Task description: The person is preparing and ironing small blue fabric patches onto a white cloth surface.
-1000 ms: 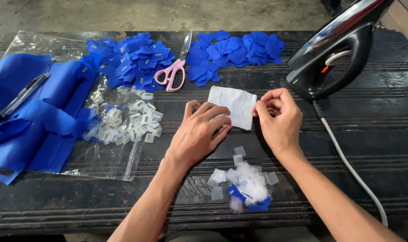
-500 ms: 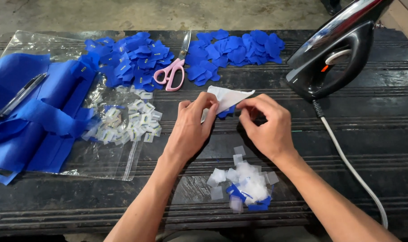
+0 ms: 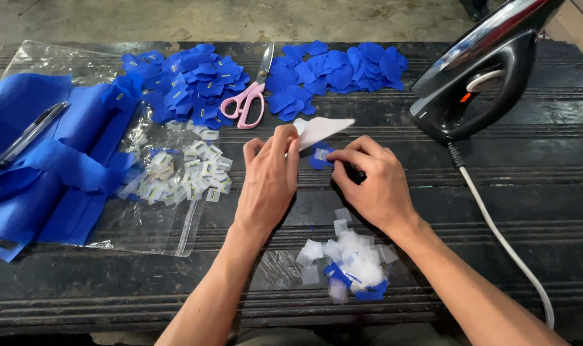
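Head view: the dark ridged wooden worktop spans the scene, with long folded strips of blue fabric lying far left over a clear plastic bag that also bears a scatter of small white labels. At the far right a black electric iron stands on its heel, its pale cord trailing toward the near edge. Two heaps of small blue fabric cutouts lie along the far side, pink-handled scissors between them. At the centre, the left hand pinches a white paper sheet, lifted at a tilt, while the right hand closes its fingertips on a little blue fabric piece with a white label just beneath it. A near pile of white and blue scraps sits between the forearms. The label could shift askew if the fingers slip, and an elbow catching the cord might tip the iron.
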